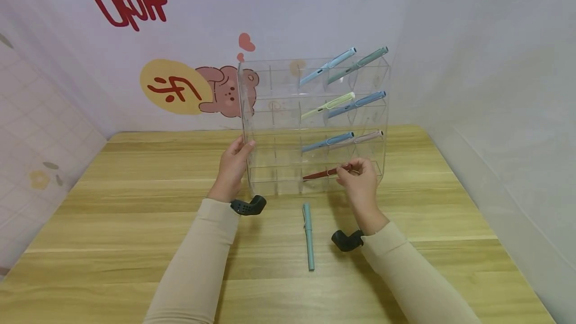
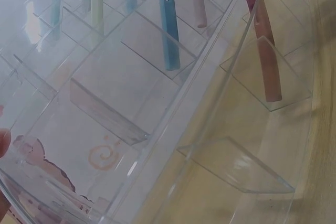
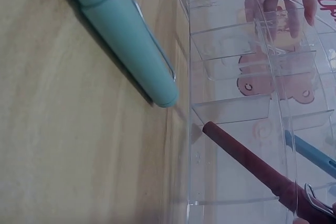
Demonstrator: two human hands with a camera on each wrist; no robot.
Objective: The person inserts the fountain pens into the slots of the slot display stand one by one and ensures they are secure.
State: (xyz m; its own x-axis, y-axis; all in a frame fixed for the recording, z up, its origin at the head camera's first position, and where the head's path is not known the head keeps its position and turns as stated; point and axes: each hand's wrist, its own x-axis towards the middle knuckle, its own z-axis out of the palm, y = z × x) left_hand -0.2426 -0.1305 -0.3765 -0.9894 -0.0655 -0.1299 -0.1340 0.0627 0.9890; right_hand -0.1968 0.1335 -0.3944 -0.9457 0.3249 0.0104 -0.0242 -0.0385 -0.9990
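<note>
A clear plastic pen rack [image 1: 285,81] with tiered compartments stands on the table. My left hand [image 1: 231,166] grips its left side wall, thumb toward me. Down at the lowest tier, my right hand [image 1: 361,184] pinches a dark red pen [image 1: 321,174] by its cap end. That pen slants in a bottom compartment, its lower end near the base in the right wrist view [image 3: 241,158]. A teal pen [image 1: 309,239] with a metal clip lies on the tabletop in front of the rack, between my forearms. Some right fingers are hidden behind the hand.
Several pens lean in the rack's right columns, among them a light blue pen [image 1: 330,68], a dark green pen [image 1: 360,65], a pale yellow pen [image 1: 328,105] and a pinkish pen [image 1: 370,136]. Behind the wooden table [image 1: 135,204] hangs a printed white cloth [image 1: 324,9].
</note>
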